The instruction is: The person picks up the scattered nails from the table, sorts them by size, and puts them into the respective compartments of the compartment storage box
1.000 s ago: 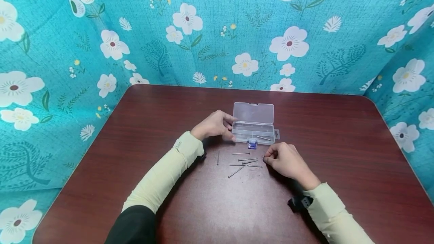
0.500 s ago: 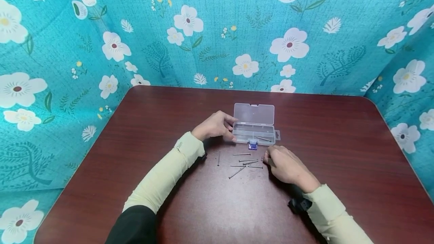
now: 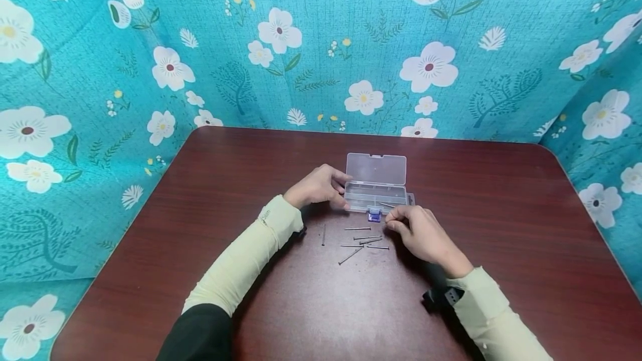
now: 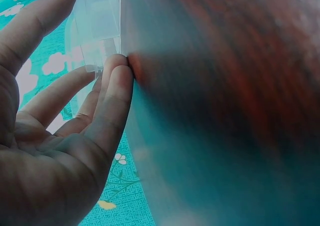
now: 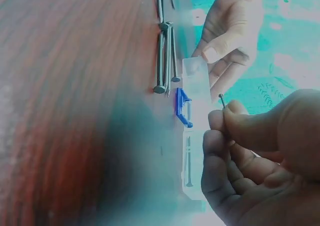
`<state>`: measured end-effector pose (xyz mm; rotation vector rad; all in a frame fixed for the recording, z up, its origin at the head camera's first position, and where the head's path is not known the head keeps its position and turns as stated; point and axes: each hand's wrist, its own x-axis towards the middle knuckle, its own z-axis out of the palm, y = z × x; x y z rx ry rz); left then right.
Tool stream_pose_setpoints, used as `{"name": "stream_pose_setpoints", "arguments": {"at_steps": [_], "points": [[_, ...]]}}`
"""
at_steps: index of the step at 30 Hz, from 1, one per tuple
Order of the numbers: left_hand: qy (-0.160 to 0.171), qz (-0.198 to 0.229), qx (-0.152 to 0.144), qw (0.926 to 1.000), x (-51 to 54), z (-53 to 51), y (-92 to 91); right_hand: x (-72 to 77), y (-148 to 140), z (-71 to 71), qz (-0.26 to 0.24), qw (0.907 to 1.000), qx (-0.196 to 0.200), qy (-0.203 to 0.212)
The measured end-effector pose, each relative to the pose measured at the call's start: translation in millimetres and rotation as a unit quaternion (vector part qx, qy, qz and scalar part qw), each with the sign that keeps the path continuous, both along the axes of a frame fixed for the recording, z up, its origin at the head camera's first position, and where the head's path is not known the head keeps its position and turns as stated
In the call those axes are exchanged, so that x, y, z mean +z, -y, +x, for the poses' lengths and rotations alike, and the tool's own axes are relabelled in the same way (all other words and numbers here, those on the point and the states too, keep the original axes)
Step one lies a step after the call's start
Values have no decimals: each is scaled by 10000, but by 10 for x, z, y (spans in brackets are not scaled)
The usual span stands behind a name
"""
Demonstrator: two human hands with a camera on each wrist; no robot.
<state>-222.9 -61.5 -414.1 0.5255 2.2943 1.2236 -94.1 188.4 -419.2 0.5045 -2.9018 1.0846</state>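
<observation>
The clear plastic box (image 3: 357, 203) stands with its lid (image 3: 376, 169) up and its blue latch (image 3: 374, 216) hanging at the front. My left hand (image 3: 318, 185) grips the box's left end, thumb near the front corner and fingers along the side; the left wrist view shows its fingers (image 4: 117, 81) against the clear wall. My right hand (image 3: 423, 233), at the box's front right corner, pinches a nail (image 5: 222, 101) between thumb and index finger. Another nail (image 5: 189, 161) lies inside the box. Several loose nails (image 3: 358, 229) lie on the table in front.
The dark red-brown table (image 3: 321, 305) extends around the box. One nail (image 3: 323, 235) lies apart, left of the others. A blue floral curtain (image 3: 321, 43) hangs behind the table and along its sides.
My right hand has turned and moved from beside the loose nails up to the box's front right corner. My left hand stays at the box's left end.
</observation>
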Motion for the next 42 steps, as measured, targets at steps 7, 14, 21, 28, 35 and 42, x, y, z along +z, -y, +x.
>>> {"name": "stream_pose_setpoints", "arguments": {"at_steps": [7, 14, 21, 28, 35, 42], "points": [[12, 19, -24, 10000, -11, 1, 3, 32, 54, -50, -108, 9998, -146, 68], [25, 34, -13, 10000, -12, -7, 6, 21, 111, -119, -187, 9991, -381, -74], [-37, 30, 16, 10000, -25, -6, 15, 30, 169, -210, -353, 9980, -522, 58], [-74, 30, 5, 10000, -28, -4, 0, 31, 204, -279, -288, 9984, -480, 13], [-52, 31, 13, 10000, -28, 1, 2, 43, 260, -337, -162, 9988, -409, -210], [-140, 16, -11, 9999, -41, 3, 4, 74, 323, -448, -8, 9990, -257, -365]]}}
